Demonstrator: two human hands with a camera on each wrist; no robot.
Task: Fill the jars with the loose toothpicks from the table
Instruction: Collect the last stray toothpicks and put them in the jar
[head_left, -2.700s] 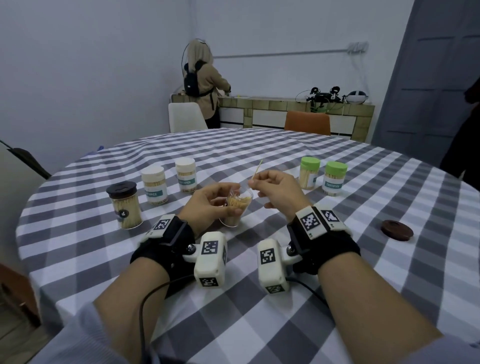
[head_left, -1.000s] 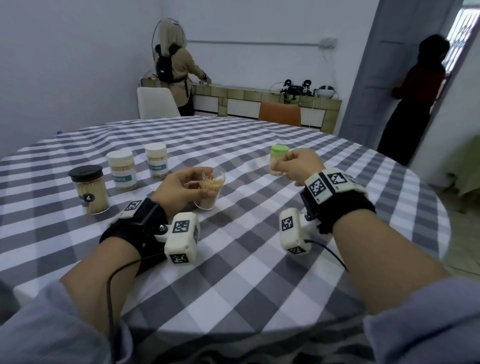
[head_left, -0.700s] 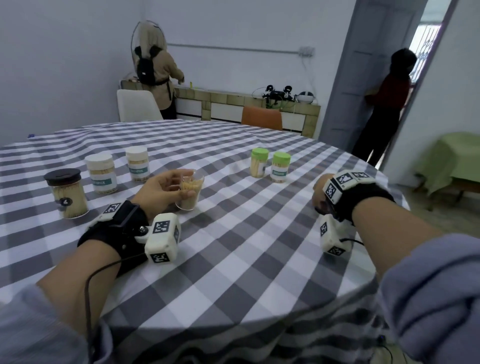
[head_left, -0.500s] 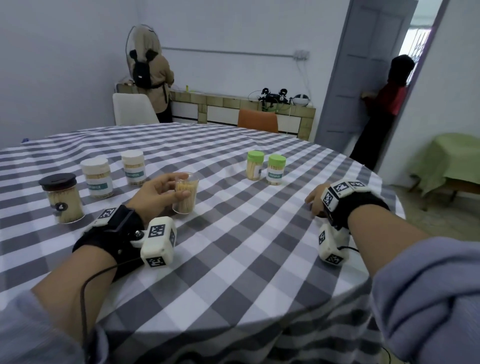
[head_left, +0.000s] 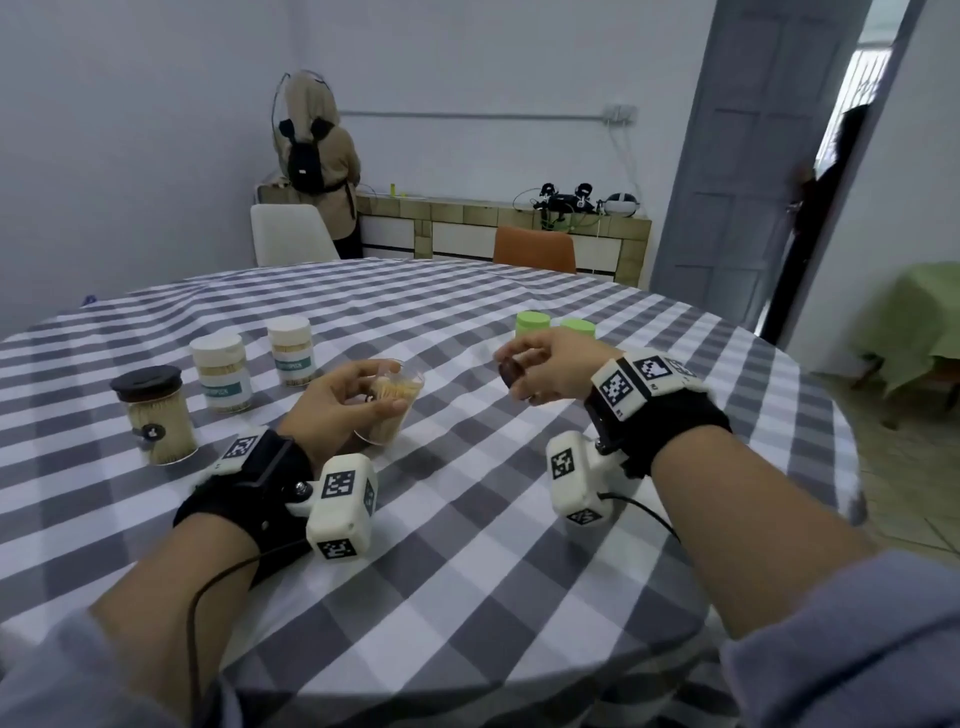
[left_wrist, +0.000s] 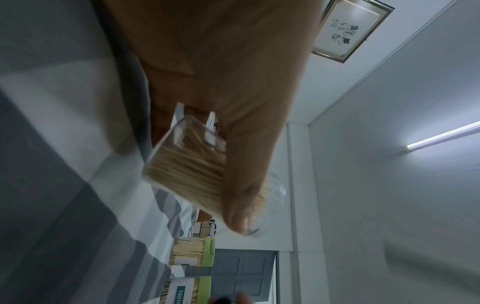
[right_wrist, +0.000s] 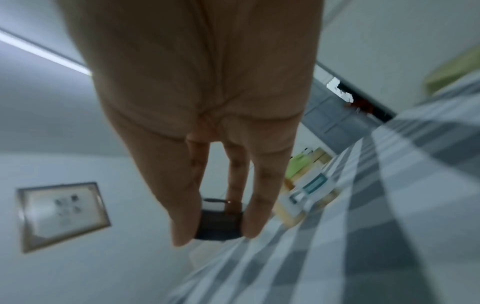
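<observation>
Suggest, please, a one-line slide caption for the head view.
Left hand holds an open jar of toothpicks while right hand brings its dark lid over.

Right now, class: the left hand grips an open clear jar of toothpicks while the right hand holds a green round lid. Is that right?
Not quite. The round lid in the right hand is dark brown, not green, as the head view shows. The left hand does grip the open clear jar of toothpicks.
</observation>
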